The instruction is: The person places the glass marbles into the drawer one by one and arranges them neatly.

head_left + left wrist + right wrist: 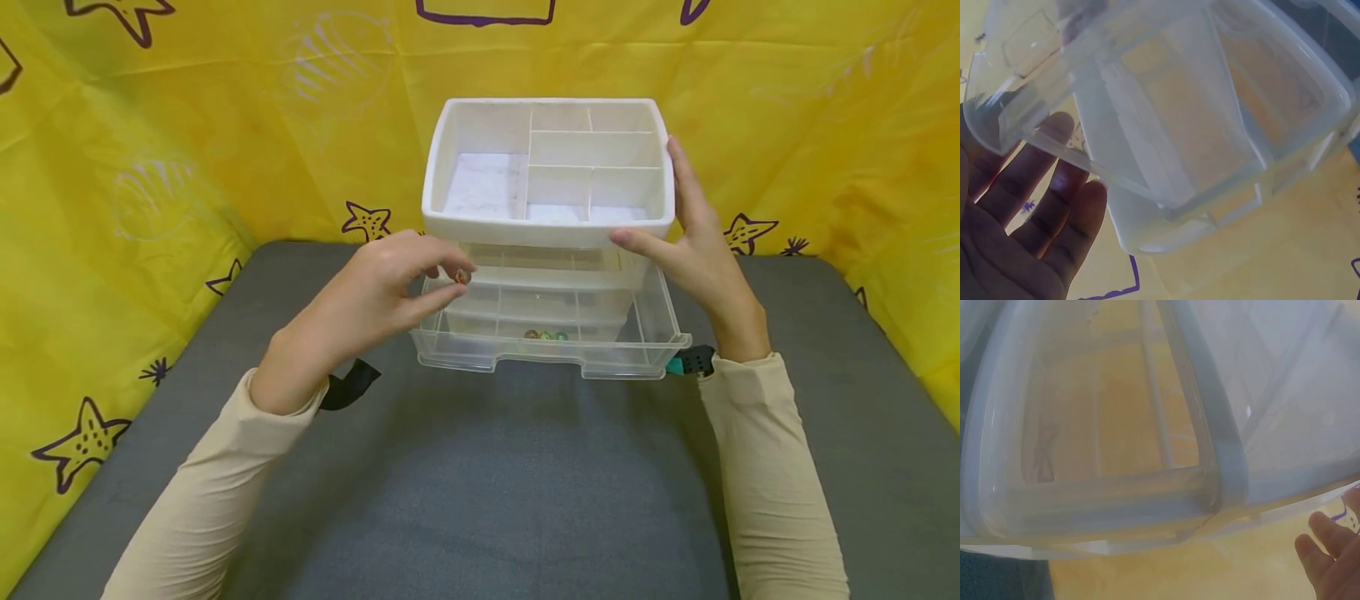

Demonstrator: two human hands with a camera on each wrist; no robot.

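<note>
My left hand [367, 283] pinches a small orange-brown glass marble [462, 277] between thumb and fingertips, at the left front of a white compartment organizer [547, 231]. The marble cannot be made out in the left wrist view. At the organizer's right front corner, my right hand [701, 237] holds on, thumb on the front rim and fingers along the side. Below sits a clear plastic drawer [457, 348] that sticks out towards me. Three marbles [546, 335], brownish, yellow-green and green, show through its front wall.
The organizer's top has one large compartment [480, 179] on the left and several smaller ones on the right. Grey cloth [480, 483] covers the table. A yellow patterned curtain [225, 100] hangs behind and at the sides. Dark straps [351, 385] show at the wrists.
</note>
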